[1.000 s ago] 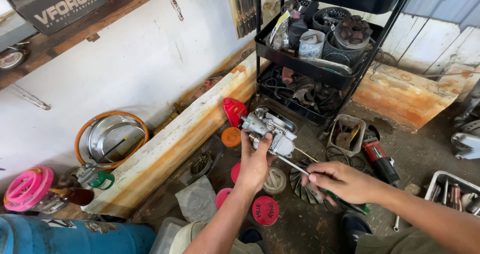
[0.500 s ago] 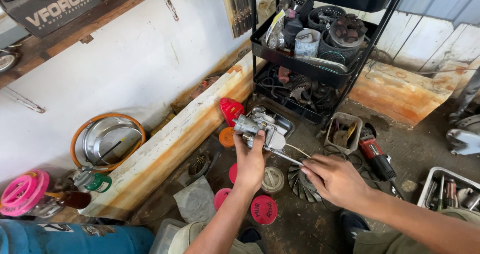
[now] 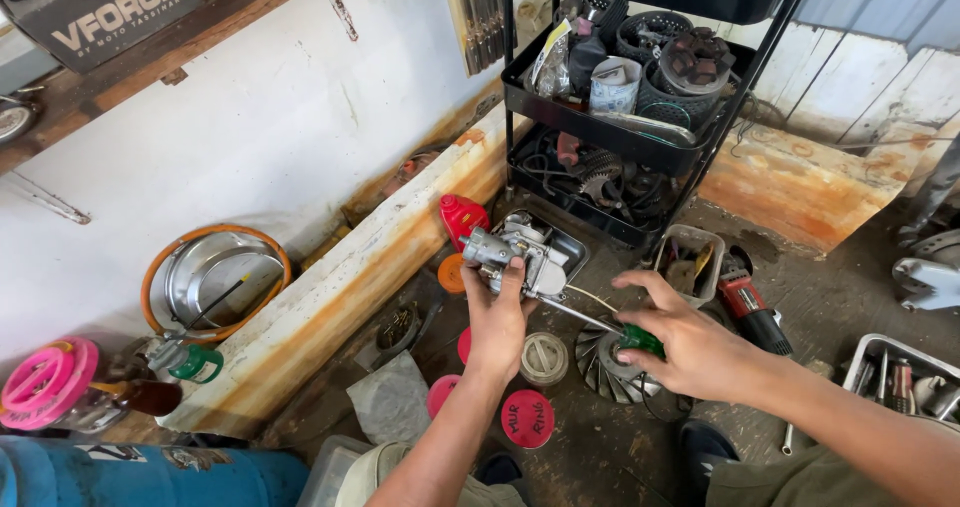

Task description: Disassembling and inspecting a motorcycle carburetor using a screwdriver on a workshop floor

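Hidden or unclear: the screwdriver (image 3: 600, 325) shows a thin metal shaft and a bit of green handle; the rest of the handle is buried in the right hand (image 3: 690, 342). Its tip disappears against the carburetor (image 3: 520, 255), so the exact contact point cannot be made out. Both forearms are cut off by the lower edge.
Left hand (image 3: 497, 319): fingers curled up around the underside of the grey metal carburetor, holding it off the floor, thumb on its near side.
Right hand: fingers closed round the green handle, forefinger stretched toward the shaft; the carburetor lies just beyond and to the left of these fingers.
Below the fingers: a round finned metal part (image 3: 600, 362) on the floor, partly covered by the right hand; a pale round cap (image 3: 545, 357) between the two wrists; red lids (image 3: 527, 419) nearer the body.
Cart (image 3: 520, 97): black shelves beyond the fingers; upper tray holds a cup, black baskets and dark parts hard to tell apart; lower tray holds cables and gears.
Small bin (image 3: 672, 239): just past the right fingers, with mixed small tools.
Metal tray (image 3: 868, 352): far right, cut off, holding sockets.
Steel bowl (image 3: 215, 277): far left, ringed by orange hose.
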